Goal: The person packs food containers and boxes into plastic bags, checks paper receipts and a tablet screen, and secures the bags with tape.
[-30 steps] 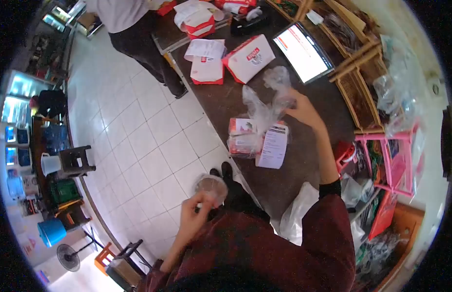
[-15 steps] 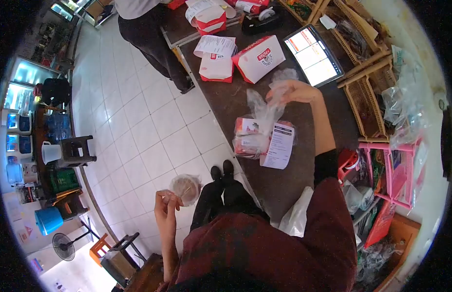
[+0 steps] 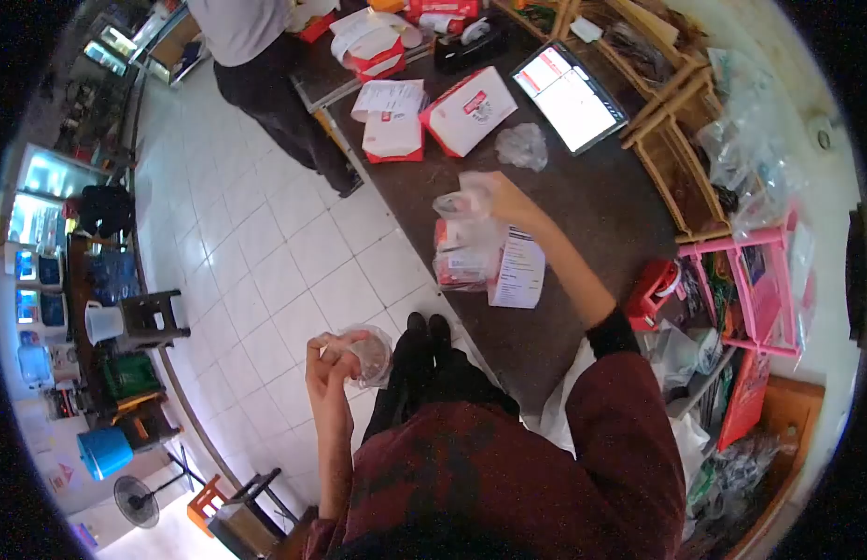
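Plastic bag [image 3: 466, 261] on the bench [image 3: 583, 205], beside the receipt [image 3: 517, 273], looks floppy and slippery up top with stiffer, boxy stuff inside, so I'd grab the gathered neck; the right hand [image 3: 497, 196] has its fingers closed on plastic there, arm reaching forward, palm seemingly down. Over on the left, the left hand [image 3: 331, 362] pinches the top of a round see-through packet [image 3: 370, 358] above the floor [image 3: 293, 308], forearm upright-ish, and that one's probably light but squashable, so best held by its top.

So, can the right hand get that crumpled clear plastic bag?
Probably yes: the crumpled clear plastic bag lies near the right hand with nothing between them, though that hand is busy at the bagged red and white package.
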Available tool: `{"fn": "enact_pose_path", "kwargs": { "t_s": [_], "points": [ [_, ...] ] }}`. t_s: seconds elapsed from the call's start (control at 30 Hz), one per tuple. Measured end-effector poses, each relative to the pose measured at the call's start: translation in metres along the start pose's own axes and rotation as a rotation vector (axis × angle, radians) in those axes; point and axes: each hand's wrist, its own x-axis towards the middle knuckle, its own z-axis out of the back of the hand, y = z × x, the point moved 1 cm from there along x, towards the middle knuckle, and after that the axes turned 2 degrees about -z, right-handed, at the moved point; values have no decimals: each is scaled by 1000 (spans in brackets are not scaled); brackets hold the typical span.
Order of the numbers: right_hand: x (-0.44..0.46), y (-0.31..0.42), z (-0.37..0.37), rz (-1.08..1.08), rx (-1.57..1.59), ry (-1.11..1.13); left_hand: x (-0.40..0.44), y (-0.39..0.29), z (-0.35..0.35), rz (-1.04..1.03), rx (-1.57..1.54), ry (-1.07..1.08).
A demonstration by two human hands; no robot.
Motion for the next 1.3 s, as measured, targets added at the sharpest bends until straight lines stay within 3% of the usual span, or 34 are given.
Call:
{"fn": "enact_pose_path", "kwargs": {
  "t_s": [0.1,0.23,0.3,0.43,0.5,0.53,0.6,0.63,0.7,0.77,0.83,0.87,0.9,0.93,0.97,1.03,1.1,1.17,1.2,1.23,1.27,1.3],
  "points": [
    [-92,78,-2,255,-218,-145,4,-15,-32,-37,1,126],
    [-190,134,-15,155,-174,-154,13,-10,-56,-41,243,317],
    [-214,135,-20,85,-144,-191,15,-4,-80,-80,174,457],
    [-240,127,-42,190,-141,-252,17,5,-127,-182,61,738],
    [-252,116,-43,105,-79,-228,19,30,-132,-72,-57,860],
    [-258,115,-37,141,-52,-381,15,45,-134,-184,102,998],
    [-271,103,-36,72,-77,-420,-5,59,-139,-189,246,1101],
    [-276,97,-35,19,-105,-438,-13,66,-145,-184,248,1131],
    [-286,88,-34,-27,-193,-474,-22,84,-155,29,487,1041],
    [-305,82,-27,-101,-291,-511,-19,84,-159,-46,578,1141],
    [-326,83,-7,-141,16,-505,-12,98,-158,-280,547,1210],
    [-337,83,2,-215,77,-451,-10,97,-158,-275,533,1239],
    [-344,76,8,-228,72,-473,-9,92,-157,67,429,1299],
    [-349,67,11,-149,103,-357,-10,88,-160,415,325,1331],
    [-355,58,12,-71,137,-239,-14,79,-166,424,326,1351],
    [-366,47,26,-49,202,-255,-24,67,-180,286,683,1614],
    [-378,38,57,121,98,-185,-24,66,-188,175,771,1640],
    [-413,-10,119,-114,-214,-551,-24,50,-195,304,757,1719],
    [-435,-43,150,-334,-451,-875,-22,43,-197,412,770,1718],
    [-461,-81,176,-436,-905,-1145,-25,31,-203,409,774,1722],
    [-482,-109,202,-871,-1093,-1160,-28,18,-209,471,797,1701],
    [-502,-142,214,-946,-1231,-1105,-30,12,-212,534,818,1676]
  ]
}}
